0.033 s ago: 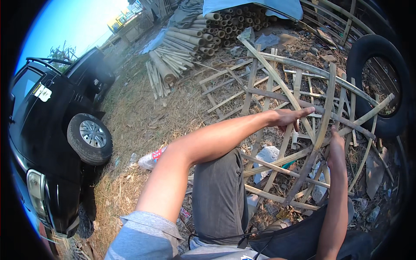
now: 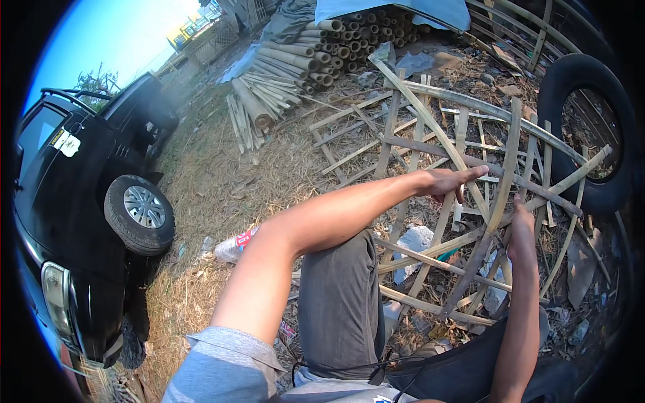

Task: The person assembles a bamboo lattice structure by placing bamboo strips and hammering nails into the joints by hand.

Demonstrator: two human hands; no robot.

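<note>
A lattice of crossed bamboo strips point(image 2: 502, 178) spreads in front of me, its near part by my legs. My left hand point(image 2: 449, 183) reaches over its middle, beside a long slanting strip point(image 2: 423, 119). The fingers there point to the right, stretched out, with a thumb or finger lower down; nothing shows in its grasp. My right hand point(image 2: 522, 232) is seen edge-on at the right of a broad upright strip point(image 2: 505, 181). Its fingers point away from me, straight, and are partly hidden; whether they touch the lattice I cannot tell.
Bamboo poles point(image 2: 322, 57) are stacked at the back, with split strips point(image 2: 265, 94) beside them. A black tyre point(image 2: 547, 101) stands at the right. A black vehicle point(image 2: 84, 201) is on the left. A plastic bottle point(image 2: 232, 248) and white rubble point(image 2: 411, 245) lie on the ground.
</note>
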